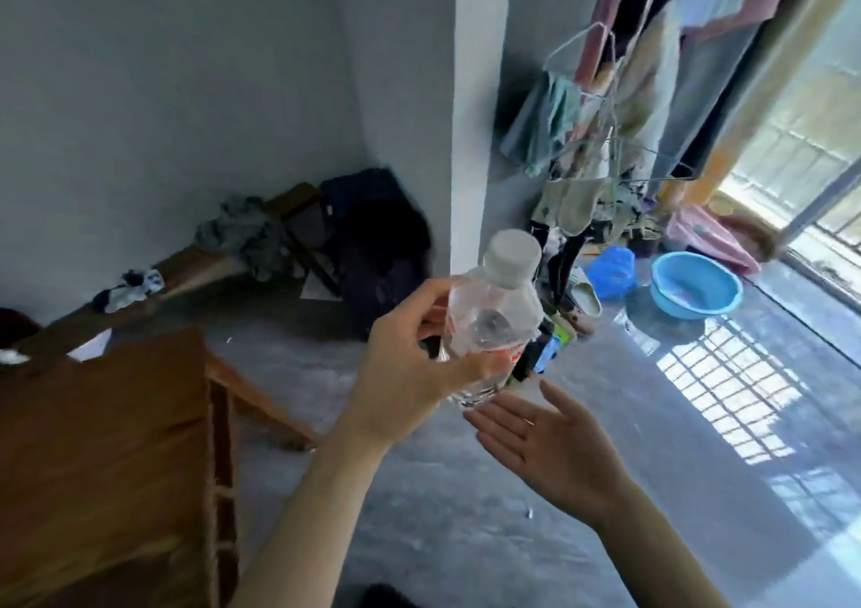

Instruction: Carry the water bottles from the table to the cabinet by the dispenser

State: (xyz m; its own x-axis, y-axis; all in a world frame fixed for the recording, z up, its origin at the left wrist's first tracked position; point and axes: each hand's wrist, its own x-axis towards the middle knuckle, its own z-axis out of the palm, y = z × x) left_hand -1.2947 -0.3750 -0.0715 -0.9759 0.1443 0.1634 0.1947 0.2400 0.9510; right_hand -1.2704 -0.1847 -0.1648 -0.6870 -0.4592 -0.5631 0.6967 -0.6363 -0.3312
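Head view shows the left hand with fingers curled round a capped water bottle held in the air beside the wooden table, right hand flat and spread beneath it, so the carry looks just begun, cabinet and dispenser unseen.

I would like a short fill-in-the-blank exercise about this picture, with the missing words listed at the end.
1. The left hand grips a clear water bottle with a ____ cap.
2. The right hand lies open, palm up, just ____ the bottle's base.
3. On the floor near the window stands a ____ basin.
4. Clothes hang on ____ by the pillar.

Missing words: white; below; blue; hangers
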